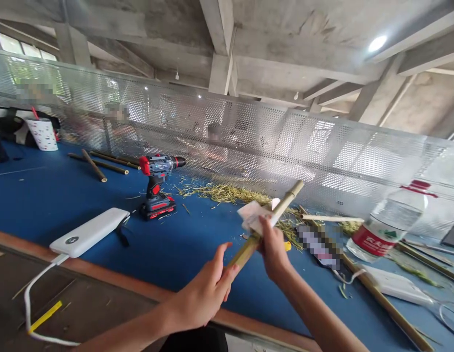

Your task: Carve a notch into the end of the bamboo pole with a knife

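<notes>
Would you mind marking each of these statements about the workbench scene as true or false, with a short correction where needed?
1. The left hand grips the lower end of a bamboo stick. True.
2. The right hand presses a green sponge against the stick. False: it holds a pale folded sheet, seemingly sandpaper, there.
3. The cordless drill lies flat on its side. False: it stands upright on its battery base.
4. A white power bank lies near the table's front edge, with a white cable attached. True.
5. The water bottle has a blue label. False: the label and cap are red.
</notes>
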The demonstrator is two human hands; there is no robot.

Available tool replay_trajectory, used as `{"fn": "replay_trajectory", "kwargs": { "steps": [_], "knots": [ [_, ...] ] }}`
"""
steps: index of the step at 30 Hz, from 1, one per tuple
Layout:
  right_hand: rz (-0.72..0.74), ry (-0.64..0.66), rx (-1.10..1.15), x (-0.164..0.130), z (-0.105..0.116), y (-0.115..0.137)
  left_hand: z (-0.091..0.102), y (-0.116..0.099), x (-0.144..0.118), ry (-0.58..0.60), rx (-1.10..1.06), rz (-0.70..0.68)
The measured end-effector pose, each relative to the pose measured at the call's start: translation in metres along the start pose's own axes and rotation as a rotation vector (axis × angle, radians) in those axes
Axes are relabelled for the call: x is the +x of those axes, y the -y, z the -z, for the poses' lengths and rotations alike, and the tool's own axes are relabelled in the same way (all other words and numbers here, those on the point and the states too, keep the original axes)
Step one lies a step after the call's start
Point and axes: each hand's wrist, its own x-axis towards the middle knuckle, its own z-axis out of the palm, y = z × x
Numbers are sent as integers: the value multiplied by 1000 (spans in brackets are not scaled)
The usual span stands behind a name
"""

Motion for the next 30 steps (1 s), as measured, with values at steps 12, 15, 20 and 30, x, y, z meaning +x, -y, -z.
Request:
{"fn": "replay_trajectory", "kwargs": {
  "steps": [12, 15, 20, 30],
  "knots": [
    [116, -164, 18, 55, 51, 28, 6, 34, -39, -168, 348, -337],
    [104, -96, 0, 45, 56, 23, 11, 34, -43, -113, 327, -304],
    [50, 10, -45, 32, 57, 6, 10, 40, -37, -123, 190, -87],
    [40, 36, 60, 50, 72, 15, 4, 22, -53, -51, -20, 75]
  ]
}}
